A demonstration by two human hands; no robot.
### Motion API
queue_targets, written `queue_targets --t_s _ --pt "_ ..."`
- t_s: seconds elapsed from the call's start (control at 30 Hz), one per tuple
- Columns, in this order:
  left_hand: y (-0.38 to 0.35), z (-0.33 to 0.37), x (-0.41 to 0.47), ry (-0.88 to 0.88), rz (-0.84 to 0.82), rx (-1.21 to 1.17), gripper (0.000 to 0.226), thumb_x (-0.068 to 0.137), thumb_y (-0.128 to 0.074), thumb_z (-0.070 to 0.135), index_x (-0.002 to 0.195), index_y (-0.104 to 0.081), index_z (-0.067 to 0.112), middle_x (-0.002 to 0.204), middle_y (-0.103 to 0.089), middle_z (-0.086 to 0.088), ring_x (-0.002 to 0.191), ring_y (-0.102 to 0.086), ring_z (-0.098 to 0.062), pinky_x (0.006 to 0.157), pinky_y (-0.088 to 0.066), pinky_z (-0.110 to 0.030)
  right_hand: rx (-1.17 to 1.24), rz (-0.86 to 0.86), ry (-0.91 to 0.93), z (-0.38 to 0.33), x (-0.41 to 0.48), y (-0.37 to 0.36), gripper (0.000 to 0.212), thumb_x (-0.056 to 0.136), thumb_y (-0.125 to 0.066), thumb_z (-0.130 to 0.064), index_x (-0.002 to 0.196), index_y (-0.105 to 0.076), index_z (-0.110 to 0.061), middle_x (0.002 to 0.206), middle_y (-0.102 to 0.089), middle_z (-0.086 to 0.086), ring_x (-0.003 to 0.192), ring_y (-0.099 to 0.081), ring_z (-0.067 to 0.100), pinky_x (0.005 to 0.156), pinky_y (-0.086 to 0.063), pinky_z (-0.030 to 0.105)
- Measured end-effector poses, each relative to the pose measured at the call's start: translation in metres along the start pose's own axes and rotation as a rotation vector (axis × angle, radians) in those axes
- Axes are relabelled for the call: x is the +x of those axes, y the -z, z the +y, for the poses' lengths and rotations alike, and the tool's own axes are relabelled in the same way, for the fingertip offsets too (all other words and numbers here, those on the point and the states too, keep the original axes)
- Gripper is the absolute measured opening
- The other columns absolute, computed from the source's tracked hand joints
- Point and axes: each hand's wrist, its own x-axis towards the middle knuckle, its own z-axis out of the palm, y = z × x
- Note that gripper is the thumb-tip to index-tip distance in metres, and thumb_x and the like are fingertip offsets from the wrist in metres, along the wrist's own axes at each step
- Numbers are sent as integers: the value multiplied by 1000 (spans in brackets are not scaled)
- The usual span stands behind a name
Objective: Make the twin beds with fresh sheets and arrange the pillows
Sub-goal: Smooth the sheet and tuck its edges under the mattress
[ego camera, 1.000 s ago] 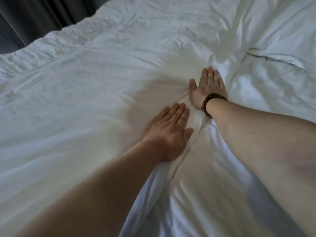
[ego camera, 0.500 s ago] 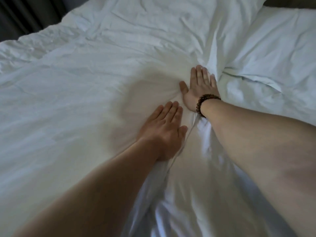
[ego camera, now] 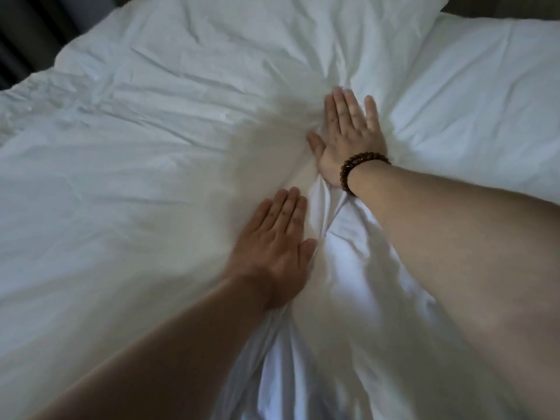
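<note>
A white duvet [ego camera: 136,183] covers the bed, wrinkled across the left and middle. My left hand [ego camera: 274,247] lies flat, palm down, on the duvet's edge where it meets a fold of white sheet [ego camera: 357,268]. Farther up, my right hand [ego camera: 348,137], with a brown bead bracelet at the wrist, presses flat with fingers apart against the duvet, right beside a white pillow [ego camera: 472,116]. A second pillow [ego camera: 348,28] lies at the top. Neither hand holds anything.
Dark curtains [ego camera: 27,40] hang beyond the far left edge of the bed. A dark headboard strip [ego camera: 500,7] shows at the top right behind the pillows.
Both hands have slid forward along the duvet's edge toward the pillows. The view has tilted up, so the pillows show more fully.
</note>
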Motion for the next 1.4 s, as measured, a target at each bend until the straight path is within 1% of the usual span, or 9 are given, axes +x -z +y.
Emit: queue_targets --t_s 0.23,0.47,0.57,0.67,0.77,1.03,1.17,1.27,1.4 --pt "-15 4 82 -63 60 -12 73 100 -9 49 161 -4 9 169 4 -7 155 10 -17 126 -3 -42 37 49 -62 64 89 6 77 97 4 -59 159 9 -13 166 15 1 152 17 15 124 9 40" --pt "-20 6 157 -127 127 6 74 102 -22 48 161 -7 6 169 1 -9 155 9 -18 126 -8 -42 111 16 -66 88 141 -7 80 96 5 -63 158 11 -14 166 17 1 152 17 15 124 9 39" --pt "-21 5 185 -146 176 -8 76 101 -32 47 160 -10 5 169 -3 -10 156 4 -19 126 -11 -43 133 -21 -90 102 168 -8 83 94 6 -66 158 13 -14 165 19 1 152 18 15 123 9 39" --pt "-27 -1 191 -174 232 -43 77 99 -42 45 159 -18 2 168 -11 -12 156 -5 -22 125 -16 -45 214 -71 -146 117 195 -11 86 93 2 -69 158 11 -13 166 15 3 153 14 17 124 7 37" --pt "-30 -3 190 -175 253 -72 77 98 -45 45 158 -22 2 167 -15 -12 156 -9 -23 125 -18 -45 287 -140 -215 125 219 -18 90 93 -2 -72 159 6 -12 167 9 4 154 7 19 125 3 37" --pt "-28 -5 188 -157 179 -87 77 99 -43 47 158 -19 4 168 -13 -10 156 -9 -23 126 -15 -44 470 -374 -393 138 247 -11 103 87 -5 -83 159 -1 -11 167 -4 9 154 -4 27 125 -1 42" --pt "-30 -6 189 -158 159 -79 78 98 -43 47 158 -20 3 167 -13 -11 156 -10 -24 126 -15 -44 482 -399 -370 143 249 -14 106 84 -3 -85 160 -6 -11 166 -11 11 153 -10 28 125 -3 43" --pt "-33 -7 188 -159 148 -83 78 98 -43 46 157 -21 1 167 -13 -12 155 -11 -26 125 -15 -45 488 -400 -354 143 249 -15 104 86 -4 -83 159 -4 -9 167 -9 10 153 -8 26 125 -1 41" --pt "-39 -9 187 -162 153 -72 78 97 -43 46 157 -23 0 167 -14 -13 155 -13 -29 125 -15 -46 480 -321 -337 142 243 -15 99 90 -5 -78 159 -2 -8 167 -6 9 154 -5 24 125 0 40"
